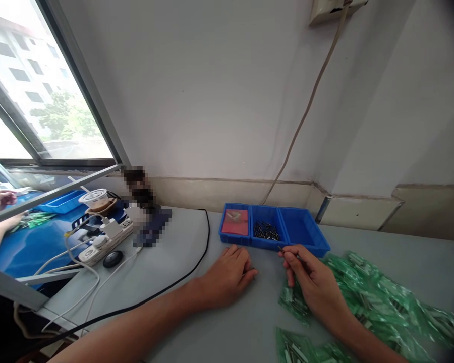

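My left hand rests on the grey table with its fingers curled and the thumb pressed in; what it holds, if anything, is too small to make out. In a pinch of thumb and forefinger, my right hand has a small dark metal pin, just in front of the blue tray. Many similar metal pins lie in the tray's middle compartment. A red card with small pale pieces on it fills the left compartment. Beneath and beside my right hand are green plastic bags of metal parts.
A black cable crosses the table by my left forearm. Further left are a black mouse, a power strip with white cords and a lidded cup. Another person's hand shows beyond the metal frame.
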`<state>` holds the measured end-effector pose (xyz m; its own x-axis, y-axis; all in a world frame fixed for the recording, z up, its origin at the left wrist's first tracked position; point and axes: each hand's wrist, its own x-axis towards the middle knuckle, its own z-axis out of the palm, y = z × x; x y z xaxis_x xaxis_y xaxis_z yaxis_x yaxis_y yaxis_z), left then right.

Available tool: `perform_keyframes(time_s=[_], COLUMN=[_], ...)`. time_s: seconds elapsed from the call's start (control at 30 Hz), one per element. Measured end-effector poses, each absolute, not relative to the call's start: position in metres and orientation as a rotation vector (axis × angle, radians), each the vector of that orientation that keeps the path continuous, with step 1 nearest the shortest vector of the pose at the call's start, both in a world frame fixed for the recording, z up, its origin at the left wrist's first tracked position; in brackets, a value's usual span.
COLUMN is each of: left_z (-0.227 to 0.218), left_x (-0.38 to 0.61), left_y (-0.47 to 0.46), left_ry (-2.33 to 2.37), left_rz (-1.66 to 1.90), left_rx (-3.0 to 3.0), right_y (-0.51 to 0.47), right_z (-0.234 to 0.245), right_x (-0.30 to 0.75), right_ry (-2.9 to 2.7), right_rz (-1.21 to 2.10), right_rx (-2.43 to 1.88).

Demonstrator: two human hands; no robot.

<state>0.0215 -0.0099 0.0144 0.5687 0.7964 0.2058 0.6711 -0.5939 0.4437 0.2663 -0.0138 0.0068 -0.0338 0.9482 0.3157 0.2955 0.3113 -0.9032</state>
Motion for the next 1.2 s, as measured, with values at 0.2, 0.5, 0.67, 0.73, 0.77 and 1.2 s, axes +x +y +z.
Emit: perform_keyframes(time_s=[0.2,0.5,0.67,0.73,0.77,1.2], left_z=[0.013,0.014,0.013,0.013,0.013,0.026], left_x=[0.02,0.022,0.021,0.021,0.021,0.008], left_y=[-0.009,-0.009,-0.009,-0.01,-0.01,-0.014], left_ry=[1.201,1.172,1.137,1.136,1.137,1.303], left_rz=[0.557,0.584,0.608,0.606,0.604,0.484], left_rx=[2.374,2.324,2.407,2.439,2.453,2.747], right_y=[-0.016,-0.011,-0.002,-0.001,-0.002,-0.016], right_z=[0.013,0.015,0.018,0.02,0.02,0.009], right_x=[0.264,0.263,0.265,0.265,0.264,0.263], right_ry=[-1.496,-1.41,-1.288,-1.269,-1.273,-1.95], right_rz=[0.848,1.08,1.171,1.169,1.161,0.589], right_rx=[-1.172,-1.19,-1.145,-1.144,-1.143,-1.183])
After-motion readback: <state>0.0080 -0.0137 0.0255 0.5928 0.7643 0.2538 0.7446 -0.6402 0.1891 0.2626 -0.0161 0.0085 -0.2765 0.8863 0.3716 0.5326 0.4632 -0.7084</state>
